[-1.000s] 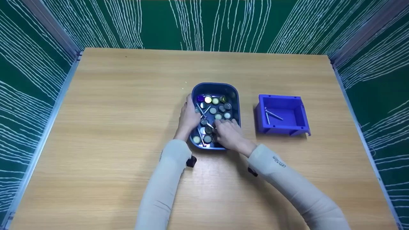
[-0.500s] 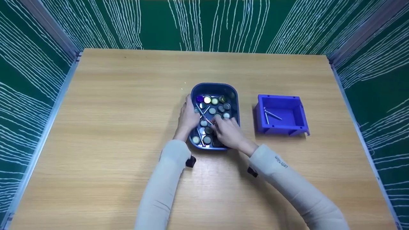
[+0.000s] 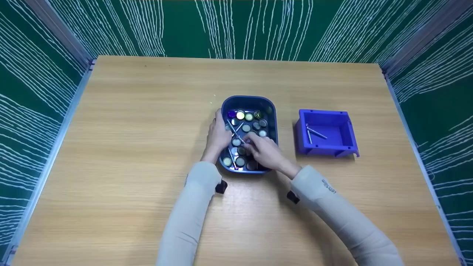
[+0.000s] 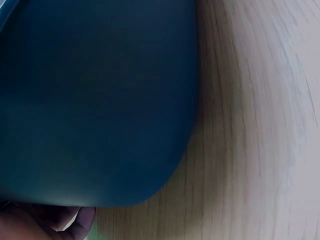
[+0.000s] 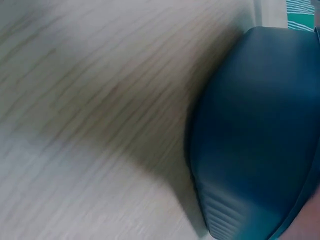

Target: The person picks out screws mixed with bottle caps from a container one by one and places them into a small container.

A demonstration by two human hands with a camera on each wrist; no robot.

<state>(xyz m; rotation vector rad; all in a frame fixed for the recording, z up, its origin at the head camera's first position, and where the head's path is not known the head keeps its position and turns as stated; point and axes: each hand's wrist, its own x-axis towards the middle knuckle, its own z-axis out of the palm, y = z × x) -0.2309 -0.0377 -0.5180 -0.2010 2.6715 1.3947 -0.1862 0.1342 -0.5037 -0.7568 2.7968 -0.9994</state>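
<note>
A dark blue tray with rounded corners holds several bottle caps and a few slim silver bolts. My left hand grips the tray's left wall, thumb over the rim; its fingers show under the tray's edge in the left wrist view. Inside the tray, my right hand pinches the near end of a silver bolt between thumb and fingers. That bolt lies in line with another one crossing toward the tray's far left. The right wrist view shows mainly the tray's outer wall.
A purple bin stands on the wooden table to the right of the tray, with two silver bolts inside. Green panels with white streaks enclose the table's back and sides.
My right hand has drawn slightly up and right inside the tray, its fingers closing on the bolt and turning it a little. The left hand and tray have stayed put.
</note>
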